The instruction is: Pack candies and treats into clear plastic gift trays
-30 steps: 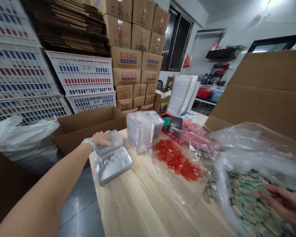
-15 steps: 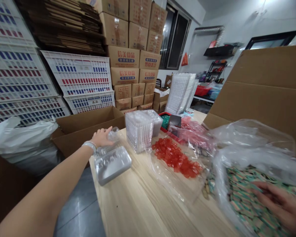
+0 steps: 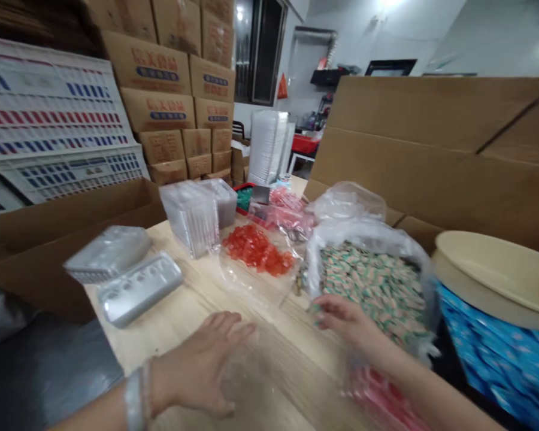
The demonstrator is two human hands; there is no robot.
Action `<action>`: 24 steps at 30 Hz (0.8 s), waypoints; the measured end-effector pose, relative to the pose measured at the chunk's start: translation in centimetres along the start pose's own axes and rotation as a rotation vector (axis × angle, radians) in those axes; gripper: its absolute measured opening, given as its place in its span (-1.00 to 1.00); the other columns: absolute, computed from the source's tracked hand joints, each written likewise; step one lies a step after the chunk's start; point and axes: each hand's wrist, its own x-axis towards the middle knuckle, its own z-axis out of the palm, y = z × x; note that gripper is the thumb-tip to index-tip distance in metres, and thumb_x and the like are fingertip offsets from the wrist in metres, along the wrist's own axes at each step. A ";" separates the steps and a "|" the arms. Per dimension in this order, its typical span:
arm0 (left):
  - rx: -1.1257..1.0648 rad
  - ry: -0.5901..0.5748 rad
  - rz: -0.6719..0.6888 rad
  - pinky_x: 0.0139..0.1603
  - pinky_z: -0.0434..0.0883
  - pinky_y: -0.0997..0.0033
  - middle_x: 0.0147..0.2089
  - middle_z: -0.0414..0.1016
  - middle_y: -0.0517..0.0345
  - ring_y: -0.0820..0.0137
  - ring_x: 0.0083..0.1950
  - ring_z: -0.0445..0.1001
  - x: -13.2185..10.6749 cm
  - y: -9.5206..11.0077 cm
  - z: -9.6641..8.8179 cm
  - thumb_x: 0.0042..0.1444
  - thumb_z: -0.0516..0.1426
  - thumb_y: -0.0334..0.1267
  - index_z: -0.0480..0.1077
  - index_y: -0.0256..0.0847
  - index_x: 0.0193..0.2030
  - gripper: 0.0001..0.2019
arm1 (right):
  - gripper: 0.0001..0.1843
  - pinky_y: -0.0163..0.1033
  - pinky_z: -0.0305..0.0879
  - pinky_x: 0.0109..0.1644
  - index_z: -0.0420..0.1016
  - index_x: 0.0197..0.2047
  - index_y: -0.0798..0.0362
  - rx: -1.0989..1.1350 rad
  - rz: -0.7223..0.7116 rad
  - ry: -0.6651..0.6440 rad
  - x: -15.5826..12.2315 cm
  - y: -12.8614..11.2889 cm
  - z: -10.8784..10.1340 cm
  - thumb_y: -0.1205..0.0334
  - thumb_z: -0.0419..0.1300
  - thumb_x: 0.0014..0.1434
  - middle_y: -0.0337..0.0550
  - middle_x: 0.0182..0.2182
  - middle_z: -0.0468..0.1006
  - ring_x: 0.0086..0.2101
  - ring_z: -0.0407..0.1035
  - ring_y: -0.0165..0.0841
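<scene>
Bag of striped pieces
Right grip pinches green-edged piece; left grip: indeterminable. Clear trays: counter's left edge.

Glaring ceiling light, overall blur, dim floor

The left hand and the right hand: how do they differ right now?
The left hand is open, thumb apart; the right hand has its fingertips together, apparently around a small green piece. The left hand's wrist wears a pale bracelet; the right hand's wrist shows none. Both are ungloved and over the wooden table.
</scene>
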 end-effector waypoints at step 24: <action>-0.132 0.101 0.181 0.15 -0.04 0.04 0.13 0.13 -0.08 0.09 0.14 0.05 4.2 3.4 7.4 -0.31 0.12 0.20 0.08 -0.20 0.09 -0.18 | -0.79 -0.34 0.12 -0.23 0.41 -0.40 0.09 -0.817 -0.146 -0.072 -3.8 3.7 7.9 0.48 -0.02 0.04 -0.14 -0.36 0.36 -0.30 0.24 -0.39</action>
